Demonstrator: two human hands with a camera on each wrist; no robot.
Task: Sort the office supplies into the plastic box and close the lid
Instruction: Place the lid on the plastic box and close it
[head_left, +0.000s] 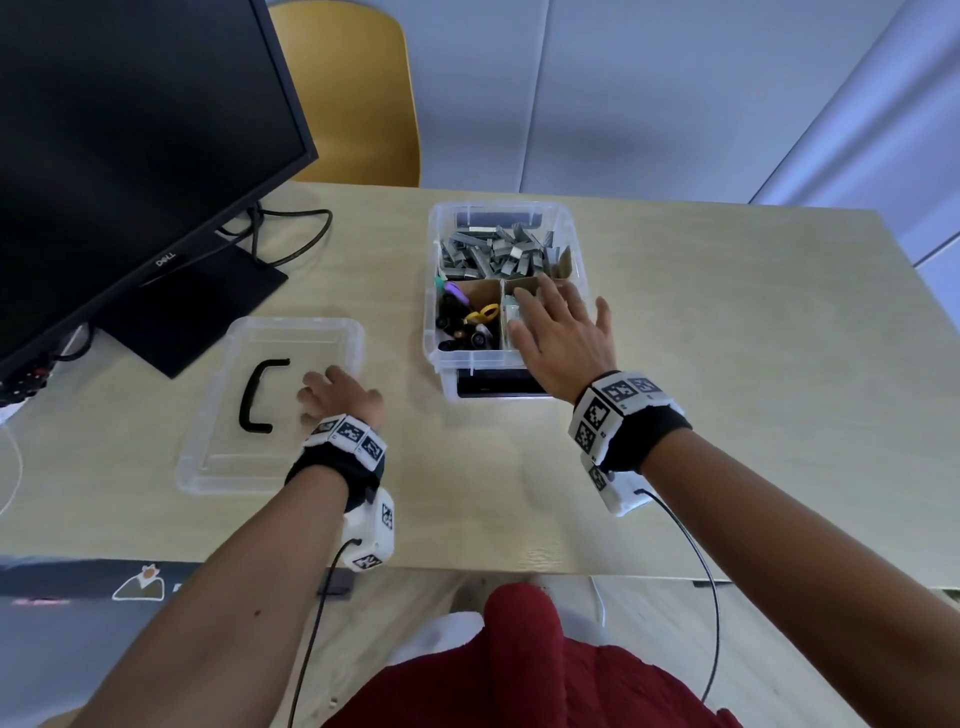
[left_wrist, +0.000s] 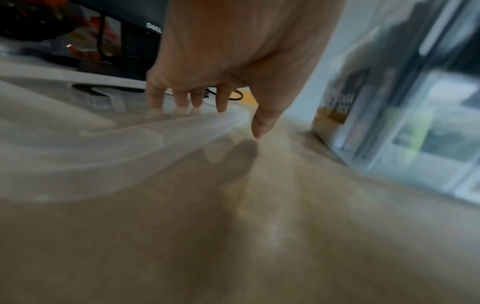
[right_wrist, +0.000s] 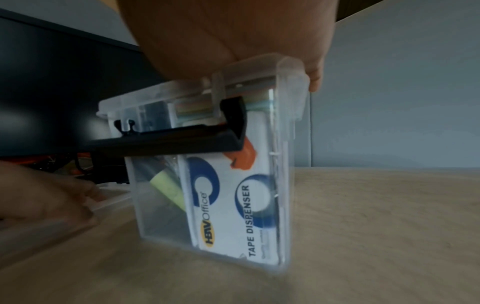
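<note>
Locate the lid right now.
Head view: the lid lies flat on the table, left of the plastic box, before the monitor, left hand on it.

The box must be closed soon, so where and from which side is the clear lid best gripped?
Probably by the lid's right long edge, coming from the right with fingers on top and thumb under the rim. It lies flat on the table with the black handle up, and the left hand already rests there, thumb beside the rim.
</note>
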